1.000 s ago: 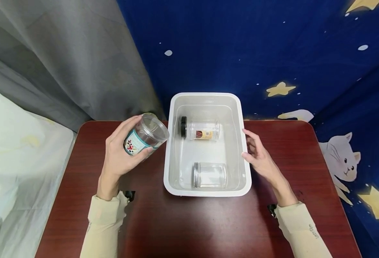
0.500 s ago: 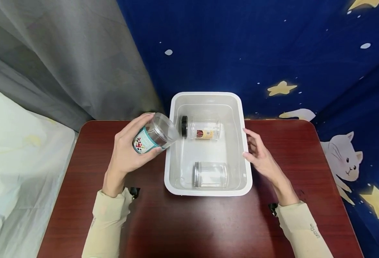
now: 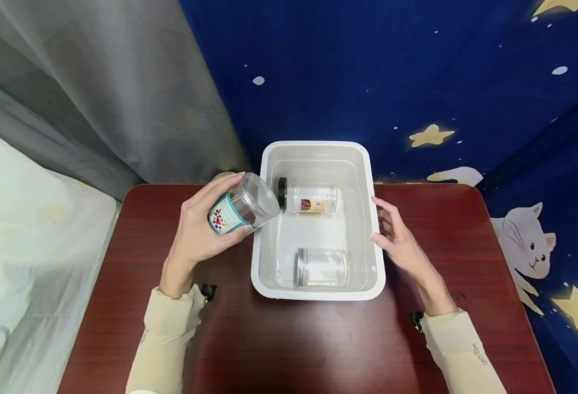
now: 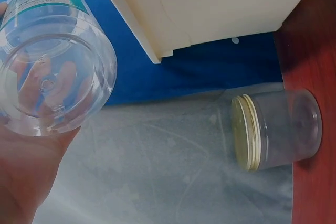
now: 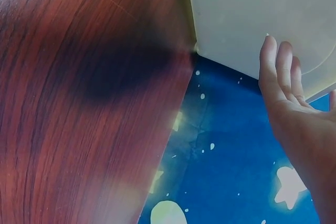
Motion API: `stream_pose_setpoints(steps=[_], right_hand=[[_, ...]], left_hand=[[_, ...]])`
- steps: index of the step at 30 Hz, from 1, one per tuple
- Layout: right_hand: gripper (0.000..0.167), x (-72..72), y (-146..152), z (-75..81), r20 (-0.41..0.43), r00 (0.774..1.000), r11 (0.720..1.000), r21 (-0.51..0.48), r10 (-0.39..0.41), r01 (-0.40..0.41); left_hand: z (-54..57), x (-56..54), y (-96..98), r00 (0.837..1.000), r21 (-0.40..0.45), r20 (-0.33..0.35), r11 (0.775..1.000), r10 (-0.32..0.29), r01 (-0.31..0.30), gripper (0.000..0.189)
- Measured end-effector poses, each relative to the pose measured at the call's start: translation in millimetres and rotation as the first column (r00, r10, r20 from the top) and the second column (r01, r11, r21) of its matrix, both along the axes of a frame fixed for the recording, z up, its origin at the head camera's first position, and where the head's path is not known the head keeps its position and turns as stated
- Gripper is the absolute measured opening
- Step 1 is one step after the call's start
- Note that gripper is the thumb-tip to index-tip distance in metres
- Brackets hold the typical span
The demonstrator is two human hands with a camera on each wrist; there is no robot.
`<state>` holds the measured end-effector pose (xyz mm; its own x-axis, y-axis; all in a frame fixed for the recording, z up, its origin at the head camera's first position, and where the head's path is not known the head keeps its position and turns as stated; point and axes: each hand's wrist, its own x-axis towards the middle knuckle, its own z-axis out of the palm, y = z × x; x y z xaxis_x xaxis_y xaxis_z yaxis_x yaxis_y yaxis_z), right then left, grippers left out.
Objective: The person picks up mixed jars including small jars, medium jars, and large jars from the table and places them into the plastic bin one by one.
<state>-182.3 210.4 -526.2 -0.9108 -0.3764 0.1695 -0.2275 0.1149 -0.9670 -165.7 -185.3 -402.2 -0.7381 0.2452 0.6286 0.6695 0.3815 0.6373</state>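
Observation:
My left hand [image 3: 197,221] grips a clear plastic jar [image 3: 244,202] with a teal, fruit-printed label. The jar is tilted rightward over the left rim of the white plastic bin [image 3: 318,294]. Its round base faces the camera in the left wrist view, and I see nothing inside. My right hand [image 3: 399,241] rests at the bin's right side. In the right wrist view its fingers [image 5: 269,64] lie fairly straight against the outer wall. In the bin lie a black-lidded clear jar [image 3: 313,197] with a yellow label, and a clear jar [image 3: 324,268] with a silvery lid.
A clear jar with a gold lid [image 4: 247,132] stands upright on the red-brown table [image 3: 308,350], mostly hidden behind my left hand in the head view. A grey curtain [image 3: 121,82] and a blue star-patterned curtain [image 3: 328,65] hang behind the table.
My left hand has carried the teal-labelled jar to the right, from beside the bin to over its left rim. My right hand and the bin hardly move.

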Motion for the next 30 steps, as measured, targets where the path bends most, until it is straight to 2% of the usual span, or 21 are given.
stream_pose_setpoints(steps=[6,12,30], right_hand=[[0.071,-0.1,0,0.0,-0.009,1.000,1.000,-0.012,0.002,-0.002],[0.071,0.0,0,-1.6,-0.009,1.000,1.000,-0.016,-0.003,0.003],[0.072,1.4,-2,-3.4,-0.010,1.000,1.000,-0.010,-0.010,0.010]], left_hand=[[3.6,-4.7,4.9,0.999,0.002,-0.003,0.999,-0.050,0.050,0.074],[7.4,-5.2,8.9,0.997,-0.044,0.033,0.996,-0.071,0.073,0.074],[5.9,-5.0,16.8,0.994,-0.069,0.072,0.994,-0.077,0.082,0.075]])
